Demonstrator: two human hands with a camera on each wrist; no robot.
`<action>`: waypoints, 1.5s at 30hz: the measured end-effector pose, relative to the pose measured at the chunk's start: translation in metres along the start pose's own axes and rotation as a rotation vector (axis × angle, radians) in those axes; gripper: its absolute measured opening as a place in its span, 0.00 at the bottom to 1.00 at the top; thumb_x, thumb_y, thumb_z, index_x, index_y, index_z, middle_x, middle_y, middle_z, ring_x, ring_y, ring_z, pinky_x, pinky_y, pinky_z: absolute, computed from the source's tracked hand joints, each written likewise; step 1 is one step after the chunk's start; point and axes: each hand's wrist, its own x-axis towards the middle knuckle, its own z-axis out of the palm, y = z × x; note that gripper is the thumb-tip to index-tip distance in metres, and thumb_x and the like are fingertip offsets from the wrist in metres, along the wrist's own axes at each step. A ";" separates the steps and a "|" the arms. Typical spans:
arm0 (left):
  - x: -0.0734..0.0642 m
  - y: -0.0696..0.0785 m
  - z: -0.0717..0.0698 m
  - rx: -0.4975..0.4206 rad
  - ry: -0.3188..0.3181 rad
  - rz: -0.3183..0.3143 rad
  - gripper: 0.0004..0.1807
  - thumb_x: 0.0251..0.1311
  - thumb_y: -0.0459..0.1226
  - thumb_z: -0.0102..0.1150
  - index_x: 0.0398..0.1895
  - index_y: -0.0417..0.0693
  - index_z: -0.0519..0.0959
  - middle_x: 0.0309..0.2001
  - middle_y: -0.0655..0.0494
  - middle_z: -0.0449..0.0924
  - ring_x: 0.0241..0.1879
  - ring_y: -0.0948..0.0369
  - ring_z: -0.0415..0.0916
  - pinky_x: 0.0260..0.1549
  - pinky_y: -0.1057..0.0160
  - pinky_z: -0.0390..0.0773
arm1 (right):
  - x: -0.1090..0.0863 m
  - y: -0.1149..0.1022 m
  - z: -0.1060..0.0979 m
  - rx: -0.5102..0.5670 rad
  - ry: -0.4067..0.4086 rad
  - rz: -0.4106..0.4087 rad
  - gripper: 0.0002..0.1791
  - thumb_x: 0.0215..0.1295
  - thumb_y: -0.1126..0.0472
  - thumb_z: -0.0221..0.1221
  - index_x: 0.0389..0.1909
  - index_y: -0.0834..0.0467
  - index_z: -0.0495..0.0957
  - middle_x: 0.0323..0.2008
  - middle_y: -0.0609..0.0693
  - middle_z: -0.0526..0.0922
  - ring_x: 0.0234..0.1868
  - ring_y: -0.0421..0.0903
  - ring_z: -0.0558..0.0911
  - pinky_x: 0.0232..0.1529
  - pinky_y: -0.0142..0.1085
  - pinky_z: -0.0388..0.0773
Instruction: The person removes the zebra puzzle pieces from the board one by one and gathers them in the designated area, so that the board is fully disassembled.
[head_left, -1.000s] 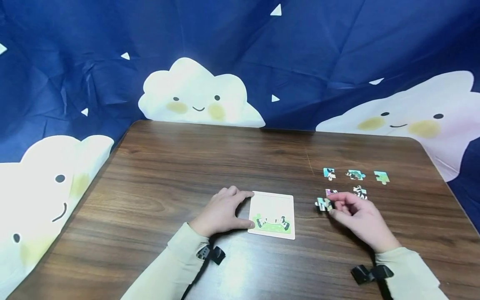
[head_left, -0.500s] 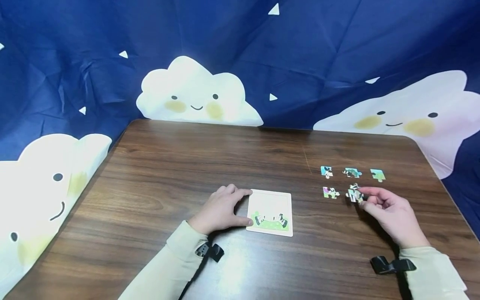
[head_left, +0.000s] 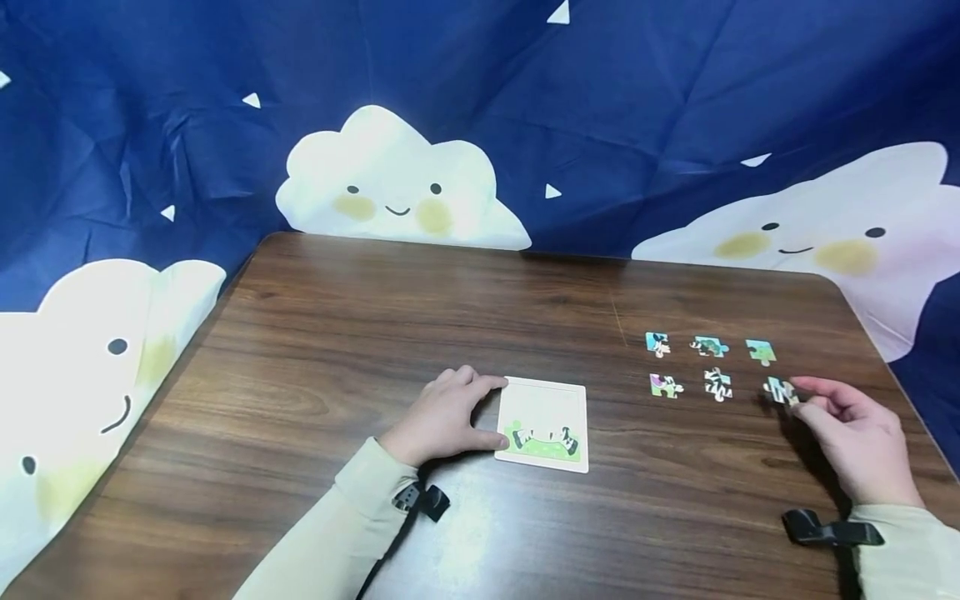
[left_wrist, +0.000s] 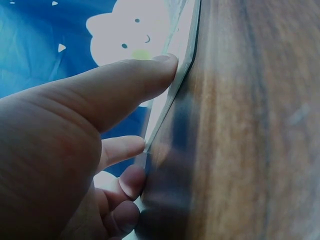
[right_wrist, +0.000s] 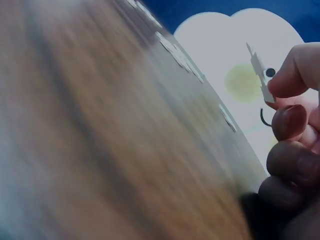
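In the head view, my right hand [head_left: 858, 433] pinches a black-and-white jigsaw puzzle piece [head_left: 778, 390] between thumb and index finger. The right wrist view shows that piece [right_wrist: 260, 75] edge-on, above the tabletop. My left hand [head_left: 444, 421] rests at the left side of a square puzzle board [head_left: 543, 408], index fingertip at its far corner and thumb near its front corner. The board has a pale rim and a green strip with striped legs along its lower part. In the left wrist view, the straight thumb [left_wrist: 135, 87] touches the board's edge.
Several loose puzzle pieces lie flat in two rows at the right: a blue one [head_left: 657, 344], a teal one [head_left: 708, 347], a green one [head_left: 761, 352], a purple-green one [head_left: 665, 386] and a striped one [head_left: 717, 385]. A blue cloud-patterned cloth [head_left: 600, 108] hangs behind the wooden table [head_left: 300, 333].
My right hand has carried the pinched piece rightward, past the lower row, uncovering the purple-green and striped pieces. The left hand has kept its place at the board.
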 end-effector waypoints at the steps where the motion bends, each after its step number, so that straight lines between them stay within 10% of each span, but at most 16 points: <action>1: 0.000 0.000 0.000 -0.001 0.000 0.000 0.43 0.49 0.60 0.72 0.69 0.59 0.72 0.44 0.59 0.72 0.38 0.60 0.64 0.44 0.58 0.68 | 0.001 0.002 -0.002 -0.011 0.008 0.004 0.19 0.61 0.69 0.61 0.39 0.38 0.83 0.21 0.33 0.74 0.24 0.32 0.69 0.25 0.26 0.63; 9: -0.001 0.002 -0.001 -0.001 0.003 0.004 0.43 0.49 0.59 0.72 0.69 0.57 0.73 0.44 0.58 0.73 0.38 0.59 0.64 0.43 0.57 0.69 | 0.005 0.011 -0.015 -0.192 0.032 0.024 0.19 0.61 0.64 0.61 0.34 0.30 0.75 0.21 0.32 0.70 0.22 0.31 0.67 0.24 0.28 0.60; 16: 0.000 0.001 -0.001 0.001 0.006 0.006 0.43 0.48 0.59 0.72 0.69 0.58 0.73 0.44 0.57 0.73 0.39 0.59 0.65 0.43 0.57 0.69 | 0.007 0.008 -0.016 -0.280 0.003 -0.003 0.06 0.62 0.62 0.61 0.39 0.49 0.79 0.20 0.31 0.70 0.21 0.32 0.67 0.24 0.29 0.61; 22: 0.001 0.001 0.000 -0.003 0.000 0.003 0.43 0.49 0.59 0.72 0.70 0.57 0.72 0.45 0.57 0.73 0.40 0.59 0.65 0.44 0.56 0.69 | 0.008 0.006 -0.012 -0.369 -0.053 -0.064 0.18 0.62 0.61 0.62 0.51 0.67 0.78 0.21 0.33 0.70 0.22 0.33 0.66 0.26 0.30 0.60; 35: 0.002 0.001 -0.001 0.002 -0.001 -0.001 0.43 0.49 0.60 0.72 0.70 0.57 0.72 0.44 0.57 0.73 0.39 0.58 0.65 0.44 0.56 0.69 | 0.015 0.001 -0.005 -0.513 -0.131 -0.111 0.20 0.63 0.59 0.61 0.51 0.67 0.78 0.25 0.43 0.72 0.24 0.35 0.66 0.29 0.32 0.60; 45: 0.000 0.003 -0.002 0.000 0.006 -0.007 0.43 0.49 0.60 0.71 0.70 0.57 0.72 0.47 0.57 0.74 0.40 0.58 0.65 0.46 0.55 0.69 | 0.005 -0.009 0.012 -0.295 -0.014 -0.149 0.17 0.64 0.63 0.61 0.52 0.65 0.79 0.23 0.35 0.72 0.24 0.32 0.68 0.29 0.28 0.62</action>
